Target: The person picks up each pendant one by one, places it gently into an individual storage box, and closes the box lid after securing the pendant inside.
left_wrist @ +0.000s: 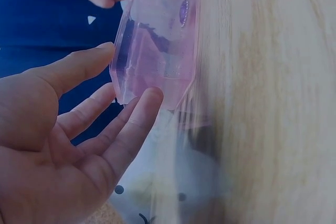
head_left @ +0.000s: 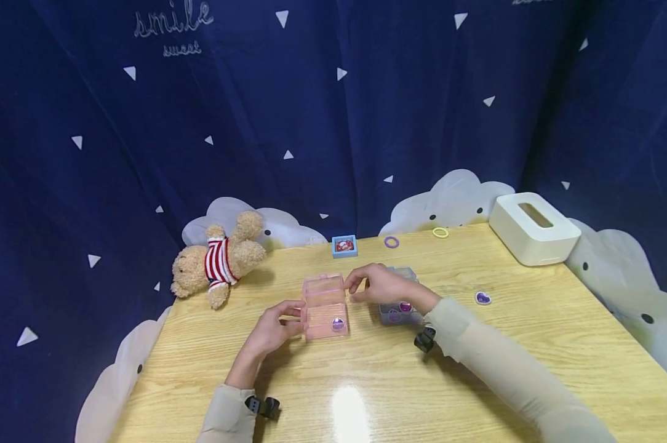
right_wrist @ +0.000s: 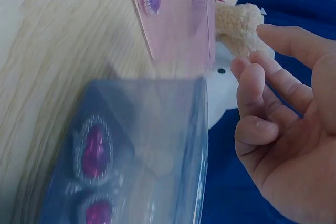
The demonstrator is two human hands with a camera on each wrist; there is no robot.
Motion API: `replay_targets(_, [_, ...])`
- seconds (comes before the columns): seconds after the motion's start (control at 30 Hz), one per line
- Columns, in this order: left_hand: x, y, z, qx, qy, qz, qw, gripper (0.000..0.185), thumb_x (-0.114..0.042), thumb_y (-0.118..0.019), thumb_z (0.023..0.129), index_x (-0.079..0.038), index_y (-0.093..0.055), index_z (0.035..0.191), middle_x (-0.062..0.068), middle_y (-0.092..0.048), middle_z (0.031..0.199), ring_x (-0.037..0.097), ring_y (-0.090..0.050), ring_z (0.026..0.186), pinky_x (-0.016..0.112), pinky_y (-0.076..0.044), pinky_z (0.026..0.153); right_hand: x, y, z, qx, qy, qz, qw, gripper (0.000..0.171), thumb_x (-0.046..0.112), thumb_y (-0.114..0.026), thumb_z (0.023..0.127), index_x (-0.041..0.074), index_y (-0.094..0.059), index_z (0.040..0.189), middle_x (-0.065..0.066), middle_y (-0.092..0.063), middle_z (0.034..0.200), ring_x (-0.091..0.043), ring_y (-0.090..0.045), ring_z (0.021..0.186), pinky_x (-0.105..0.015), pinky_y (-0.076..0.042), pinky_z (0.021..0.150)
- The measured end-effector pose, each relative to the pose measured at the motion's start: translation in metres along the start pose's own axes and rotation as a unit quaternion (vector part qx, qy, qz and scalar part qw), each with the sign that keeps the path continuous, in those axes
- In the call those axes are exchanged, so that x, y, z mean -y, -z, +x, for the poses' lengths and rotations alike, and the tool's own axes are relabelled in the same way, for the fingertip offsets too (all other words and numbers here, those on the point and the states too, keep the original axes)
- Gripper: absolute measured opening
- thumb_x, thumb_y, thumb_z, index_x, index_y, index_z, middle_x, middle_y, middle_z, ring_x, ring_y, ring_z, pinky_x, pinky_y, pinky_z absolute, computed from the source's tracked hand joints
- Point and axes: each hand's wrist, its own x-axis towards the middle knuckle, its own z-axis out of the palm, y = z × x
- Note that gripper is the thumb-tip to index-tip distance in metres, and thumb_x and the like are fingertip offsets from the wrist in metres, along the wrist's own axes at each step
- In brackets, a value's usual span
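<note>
Wooden table (head_left: 477, 369) bears two clear boxes; left hand (head_left: 269, 332) touches the pink box (head_left: 325, 306) open-fingered, right hand (head_left: 380, 286) relaxed beside it.

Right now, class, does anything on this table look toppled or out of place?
Yes: the teddy bear lies tipped on its side at the table's far left edge, and a purple gem sticker sits loose on the wood, away from the boxes.

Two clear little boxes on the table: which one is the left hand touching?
The pink box. The left hand rests its fingers against its side; the bluish-clear box sits apart, under the right hand.
</note>
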Motion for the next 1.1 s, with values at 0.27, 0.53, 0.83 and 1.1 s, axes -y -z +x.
replay_targets(0.27, [0.001,0.001,-0.001,0.003,-0.014,0.003,0.9999,0.048,-0.003,-0.073,0.087,0.000,-0.059,0.133,0.026,-0.065,0.118,0.033,-0.070,0.101,0.031,-0.058,0.079,-0.014,0.019,-0.018,-0.022,-0.017,-0.002,1.000,0.017,0.021,-0.074,0.087,0.018,-0.072,0.104,0.007,-0.074,0.092,-0.017,-0.066,0.089,-0.025,-0.051,0.077])
replay_targets(0.53, [-0.004,0.000,-0.004,0.006,-0.027,-0.004,0.9996,0.049,0.001,-0.070,0.088,0.006,-0.055,0.134,0.034,-0.062,0.119,0.043,-0.068,0.104,0.036,-0.059,0.081,-0.031,0.037,-0.036,-0.042,-0.019,-0.005,0.999,0.021,0.018,-0.073,0.086,0.013,-0.073,0.107,0.005,-0.074,0.092,-0.016,-0.066,0.086,-0.025,-0.051,0.074])
replay_targets(0.83, [-0.016,0.001,-0.010,0.006,-0.030,0.000,0.9995,0.047,0.000,-0.071,0.087,0.005,-0.058,0.132,0.033,-0.063,0.118,0.041,-0.068,0.102,0.036,-0.059,0.082,-0.054,0.056,-0.061,-0.070,-0.044,-0.016,0.996,0.020,0.020,-0.075,0.087,0.016,-0.073,0.106,0.006,-0.074,0.093,-0.013,-0.065,0.088,-0.024,-0.050,0.078])
replay_targets(1.1, [0.003,0.000,0.000,-0.001,-0.022,0.006,0.9997,0.049,-0.002,-0.074,0.085,0.000,-0.059,0.132,0.026,-0.066,0.117,0.035,-0.070,0.100,0.031,-0.057,0.080,-0.071,0.067,-0.083,-0.085,-0.073,0.005,0.994,0.021,0.018,-0.074,0.089,0.009,-0.071,0.108,-0.002,-0.074,0.094,-0.012,-0.063,0.080,-0.026,-0.054,0.068])
